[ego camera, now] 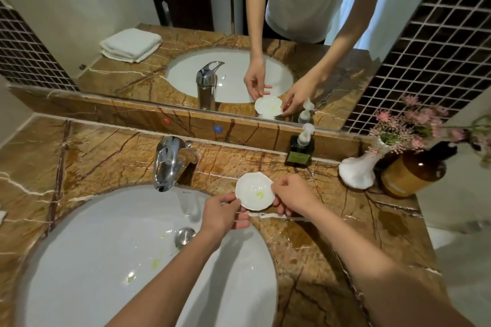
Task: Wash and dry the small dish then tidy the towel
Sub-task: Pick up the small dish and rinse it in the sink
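Note:
A small white scalloped dish (254, 191) with a yellow-green smear in its middle is held over the counter at the sink's back right rim. My left hand (222, 214) pinches its near left edge. My right hand (293, 195) grips its right edge, fingers under it. A folded white towel (130, 45) shows only as a reflection in the mirror; the towel itself is outside the frame.
A white oval sink (79, 260) with yellow-green drops and a chrome drain plug (185, 237) fills the lower left. A chrome tap (167, 162) stands behind it. A green soap pump bottle (299, 147), a white vase with pink flowers (357, 170) and a brown bottle (410, 170) stand at back right. The marble counter (318, 247) is wet.

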`<state>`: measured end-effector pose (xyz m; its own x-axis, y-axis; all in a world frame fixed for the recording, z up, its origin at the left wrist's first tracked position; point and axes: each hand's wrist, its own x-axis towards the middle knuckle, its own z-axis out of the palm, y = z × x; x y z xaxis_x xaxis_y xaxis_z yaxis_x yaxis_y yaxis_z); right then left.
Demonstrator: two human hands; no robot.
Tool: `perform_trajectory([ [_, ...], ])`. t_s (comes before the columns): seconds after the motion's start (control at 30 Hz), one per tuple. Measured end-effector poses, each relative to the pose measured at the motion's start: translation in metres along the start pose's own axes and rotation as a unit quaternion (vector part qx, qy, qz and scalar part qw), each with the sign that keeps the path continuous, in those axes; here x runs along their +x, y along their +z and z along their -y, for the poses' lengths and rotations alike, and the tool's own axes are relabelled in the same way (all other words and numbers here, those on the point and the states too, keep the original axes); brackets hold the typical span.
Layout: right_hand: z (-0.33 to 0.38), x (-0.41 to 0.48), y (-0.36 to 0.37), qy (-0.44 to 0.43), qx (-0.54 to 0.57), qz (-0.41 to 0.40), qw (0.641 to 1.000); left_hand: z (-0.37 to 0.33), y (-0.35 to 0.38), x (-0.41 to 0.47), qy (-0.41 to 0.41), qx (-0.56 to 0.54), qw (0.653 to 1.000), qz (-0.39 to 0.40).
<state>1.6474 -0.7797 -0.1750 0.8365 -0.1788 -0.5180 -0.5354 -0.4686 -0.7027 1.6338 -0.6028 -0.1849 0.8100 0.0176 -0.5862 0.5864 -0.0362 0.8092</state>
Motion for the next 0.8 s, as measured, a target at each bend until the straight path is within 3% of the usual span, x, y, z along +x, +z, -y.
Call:
perform_trajectory([
  [0.37, -0.002, 0.007, 0.003, 0.000, -0.032, 0.010, 0.999, -0.006, -0.009, -0.007, -0.007, 0.005, 0.999, 0.046],
  [0.8, 0.002, -0.017, 0.013, 0.007, 0.019, -0.015, 1.000, 0.001, -0.026, -0.020, 0.002, -0.022, 0.999, 0.026],
])
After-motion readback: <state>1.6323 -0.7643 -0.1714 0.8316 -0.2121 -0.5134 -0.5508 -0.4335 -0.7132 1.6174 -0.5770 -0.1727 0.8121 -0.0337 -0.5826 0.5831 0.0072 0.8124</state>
